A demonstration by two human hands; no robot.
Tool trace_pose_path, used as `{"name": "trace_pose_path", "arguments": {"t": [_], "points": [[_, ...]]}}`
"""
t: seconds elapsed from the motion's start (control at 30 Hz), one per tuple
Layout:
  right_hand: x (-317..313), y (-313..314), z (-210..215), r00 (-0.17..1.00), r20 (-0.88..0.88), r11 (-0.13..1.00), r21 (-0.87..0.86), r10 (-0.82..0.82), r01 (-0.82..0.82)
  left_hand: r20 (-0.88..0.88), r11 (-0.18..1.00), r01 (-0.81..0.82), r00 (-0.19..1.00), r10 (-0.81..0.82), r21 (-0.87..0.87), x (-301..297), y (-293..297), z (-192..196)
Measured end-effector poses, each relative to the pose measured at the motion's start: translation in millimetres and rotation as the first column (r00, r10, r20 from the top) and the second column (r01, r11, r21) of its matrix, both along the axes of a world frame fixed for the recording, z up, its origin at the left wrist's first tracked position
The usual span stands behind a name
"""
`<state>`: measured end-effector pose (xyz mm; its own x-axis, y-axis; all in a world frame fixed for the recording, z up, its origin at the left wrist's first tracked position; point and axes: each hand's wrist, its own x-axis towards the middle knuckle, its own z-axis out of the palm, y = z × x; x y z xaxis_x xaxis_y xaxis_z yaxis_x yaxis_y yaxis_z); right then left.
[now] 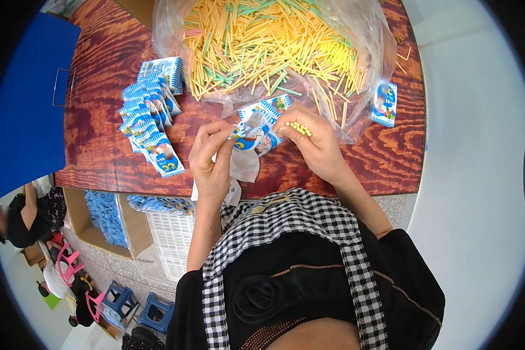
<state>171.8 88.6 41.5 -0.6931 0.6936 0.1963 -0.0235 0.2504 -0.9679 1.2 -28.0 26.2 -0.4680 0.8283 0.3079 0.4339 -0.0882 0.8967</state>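
My right hand [318, 143] is closed round a small bundle of thin yellow sticks [298, 128], their ends showing between thumb and fingers. My left hand [212, 156] pinches the edge of a small blue-and-white packet [248, 142]. More such packets lie under and just beyond it, between my hands. Whether the pinched packet is open cannot be made out. Past my hands, a large clear plastic bag [368, 55] lies spread out with a heap of loose sticks [274, 44] in yellow, orange, green and pink.
Left of the bag, a fanned pile of packets [151, 119] rests on the red wood-grain table [105, 64]. A single packet [385, 105] lies at the right. Below the table's near edge stand a cardboard box [90, 233] of blue packets and a white basket [172, 239]. People sit farther off, lower left.
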Motion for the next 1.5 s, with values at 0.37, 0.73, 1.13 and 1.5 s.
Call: {"name": "trace_pose_path", "arguments": {"t": [0.37,0.73,1.13,1.5], "points": [[3,16,-4,0.977,-0.170,0.939,-0.338,-0.127,0.063,0.144,0.981,0.195,0.970,-0.195,0.014,2,-2,-7],[-32,18,21,0.834,-0.521,0.615,-0.722,-0.180,-0.318,0.504,0.967,0.251,0.840,-0.200,-0.034,21,12,-21],[-20,-5,-9,0.919,-0.338,0.656,-0.744,-0.204,-0.128,0.737,0.980,0.197,0.664,-0.125,-0.011,26,8,-35],[-13,-5,6,0.986,0.018,0.980,0.115,0.164,-0.165,0.704,0.982,0.185,0.690,-0.165,0.049,18,4,-37]]}}
